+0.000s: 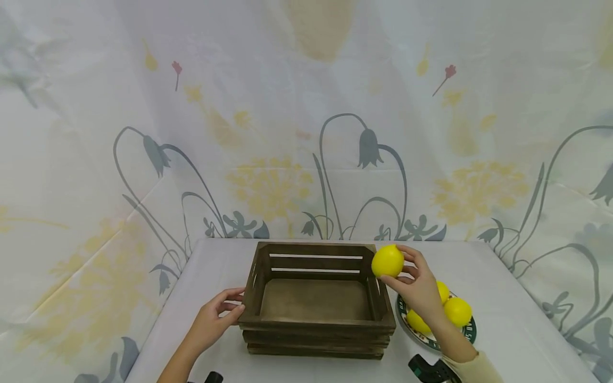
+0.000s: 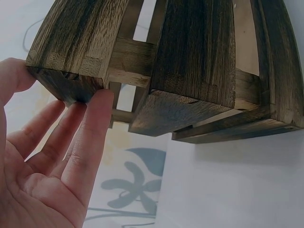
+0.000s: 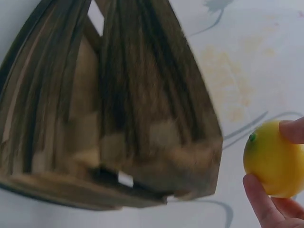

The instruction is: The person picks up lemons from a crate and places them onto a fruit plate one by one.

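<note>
A dark brown slatted wooden crate (image 1: 316, 325) stands on the white table, with nothing inside it. My left hand (image 1: 216, 317) touches the crate's left side; in the left wrist view the fingers (image 2: 90, 142) lie against the end of its top slat, thumb on the other side. Over the crate's right rim, my right hand (image 1: 421, 284) holds a yellow lemon (image 1: 388, 260) between thumb and fingers. The lemon (image 3: 271, 159) shows a green stem end in the right wrist view, apart from the crate (image 3: 152, 95).
Right of the crate is a round plate (image 1: 471, 332) with a dark green patterned rim, bearing several lemons (image 1: 457, 312), partly hidden by my right arm. Black devices (image 1: 428, 368) show at the lower edge. A floral cloth (image 1: 306, 175) hangs behind the white table (image 1: 215, 260).
</note>
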A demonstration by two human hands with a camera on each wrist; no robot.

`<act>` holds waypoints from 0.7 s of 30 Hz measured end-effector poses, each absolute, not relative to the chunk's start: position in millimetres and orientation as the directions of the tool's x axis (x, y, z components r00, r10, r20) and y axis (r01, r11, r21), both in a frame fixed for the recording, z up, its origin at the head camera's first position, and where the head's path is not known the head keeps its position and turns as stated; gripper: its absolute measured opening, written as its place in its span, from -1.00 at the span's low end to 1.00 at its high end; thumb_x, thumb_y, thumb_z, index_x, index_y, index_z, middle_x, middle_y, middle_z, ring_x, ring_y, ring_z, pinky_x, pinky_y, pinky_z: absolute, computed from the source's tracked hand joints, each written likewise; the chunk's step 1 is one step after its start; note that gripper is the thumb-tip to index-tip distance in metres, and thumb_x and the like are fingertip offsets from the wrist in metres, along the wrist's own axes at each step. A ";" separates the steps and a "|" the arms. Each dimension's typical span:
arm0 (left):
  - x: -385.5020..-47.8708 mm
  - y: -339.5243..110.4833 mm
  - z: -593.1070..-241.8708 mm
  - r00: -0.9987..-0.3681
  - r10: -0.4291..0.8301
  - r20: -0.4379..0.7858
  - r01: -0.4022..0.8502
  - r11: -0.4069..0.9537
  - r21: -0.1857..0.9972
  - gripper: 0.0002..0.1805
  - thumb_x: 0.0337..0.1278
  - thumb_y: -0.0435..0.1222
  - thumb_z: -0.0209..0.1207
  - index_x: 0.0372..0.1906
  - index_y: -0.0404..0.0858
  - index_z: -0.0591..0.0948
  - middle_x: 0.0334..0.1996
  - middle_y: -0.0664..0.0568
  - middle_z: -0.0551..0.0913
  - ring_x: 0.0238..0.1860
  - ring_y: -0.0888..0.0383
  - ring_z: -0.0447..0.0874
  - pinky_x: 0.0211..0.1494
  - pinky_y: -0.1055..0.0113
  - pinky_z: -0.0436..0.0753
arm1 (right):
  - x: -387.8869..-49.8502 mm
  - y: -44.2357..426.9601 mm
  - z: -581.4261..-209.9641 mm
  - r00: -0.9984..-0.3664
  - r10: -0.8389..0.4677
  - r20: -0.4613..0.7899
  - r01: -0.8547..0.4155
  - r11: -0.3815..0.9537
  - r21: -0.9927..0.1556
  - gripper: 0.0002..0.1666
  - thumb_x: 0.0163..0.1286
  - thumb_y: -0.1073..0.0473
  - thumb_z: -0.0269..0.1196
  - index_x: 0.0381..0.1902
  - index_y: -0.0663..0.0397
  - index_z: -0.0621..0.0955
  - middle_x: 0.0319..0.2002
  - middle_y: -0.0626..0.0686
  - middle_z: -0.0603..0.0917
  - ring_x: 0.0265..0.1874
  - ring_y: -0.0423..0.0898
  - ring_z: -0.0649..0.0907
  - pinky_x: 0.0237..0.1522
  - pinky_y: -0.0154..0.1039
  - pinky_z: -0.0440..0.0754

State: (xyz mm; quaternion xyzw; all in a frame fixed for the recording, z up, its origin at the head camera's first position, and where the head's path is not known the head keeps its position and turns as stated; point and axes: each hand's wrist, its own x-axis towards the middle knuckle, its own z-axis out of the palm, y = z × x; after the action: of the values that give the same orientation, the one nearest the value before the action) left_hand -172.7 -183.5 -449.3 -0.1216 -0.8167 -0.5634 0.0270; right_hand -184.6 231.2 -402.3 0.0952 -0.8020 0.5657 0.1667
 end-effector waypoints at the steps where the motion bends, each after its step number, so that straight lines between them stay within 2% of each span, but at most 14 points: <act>1: -172.5 -183.2 -448.8 -0.969 0.166 0.181 0.228 0.336 0.914 -0.58 0.15 -0.34 0.20 0.13 -0.36 0.48 -0.09 -0.19 0.56 -0.23 0.17 0.62 -0.35 0.34 0.65 | -183.5 235.2 -404.2 -0.929 0.038 0.369 -0.332 0.360 -0.872 -0.21 0.12 0.32 0.37 0.28 0.12 0.28 0.06 0.19 0.35 -0.24 -0.27 0.54 -0.25 -0.46 0.58; 8: -173.5 -183.0 -447.6 -0.970 0.160 0.182 0.227 0.342 0.912 -0.59 0.14 -0.35 0.21 0.11 -0.35 0.49 -0.09 -0.18 0.57 -0.24 0.19 0.62 -0.36 0.33 0.65 | -175.8 260.3 -415.6 -0.943 0.057 0.329 -0.267 0.465 -0.844 -0.20 0.16 0.23 0.36 0.30 0.14 0.25 0.10 0.22 0.31 -0.20 -0.28 0.52 -0.25 -0.49 0.56; 15: -174.7 -184.7 -449.5 -0.978 0.133 0.160 0.198 0.359 0.912 -0.60 0.12 -0.35 0.22 0.10 -0.31 0.51 -0.11 -0.15 0.57 -0.25 0.18 0.63 -0.35 0.33 0.66 | -170.4 275.3 -429.7 -0.958 0.088 0.272 -0.192 0.506 -0.841 -0.18 0.14 0.21 0.38 0.29 0.16 0.24 0.13 0.28 0.31 -0.09 0.07 0.51 -0.25 -0.50 0.55; 18: -174.3 -184.3 -450.0 -0.977 0.138 0.165 0.204 0.349 0.915 -0.60 0.13 -0.36 0.22 0.10 -0.33 0.51 -0.11 -0.17 0.57 -0.25 0.18 0.62 -0.35 0.33 0.66 | -169.5 282.4 -435.4 -0.964 0.089 0.249 -0.170 0.514 -0.841 -0.19 0.14 0.20 0.38 0.29 0.16 0.25 0.11 0.27 0.33 -0.12 0.05 0.53 -0.25 -0.49 0.55; 21: -173.5 -183.0 -449.1 -0.978 0.136 0.159 0.197 0.336 0.921 -0.60 0.12 -0.36 0.22 0.09 -0.34 0.51 -0.11 -0.18 0.56 -0.26 0.19 0.62 -0.35 0.33 0.66 | -168.6 290.7 -439.5 -0.972 0.076 0.224 -0.155 0.511 -0.846 -0.19 0.15 0.19 0.37 0.29 0.15 0.25 0.09 0.26 0.33 -0.18 -0.13 0.54 -0.26 -0.45 0.56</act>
State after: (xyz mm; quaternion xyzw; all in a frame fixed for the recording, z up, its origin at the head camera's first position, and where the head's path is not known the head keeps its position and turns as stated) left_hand -173.5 -183.0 -449.1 -0.1017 -0.8169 -0.5670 0.0268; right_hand -168.6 290.7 -439.5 0.0230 -0.8612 0.4940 0.1170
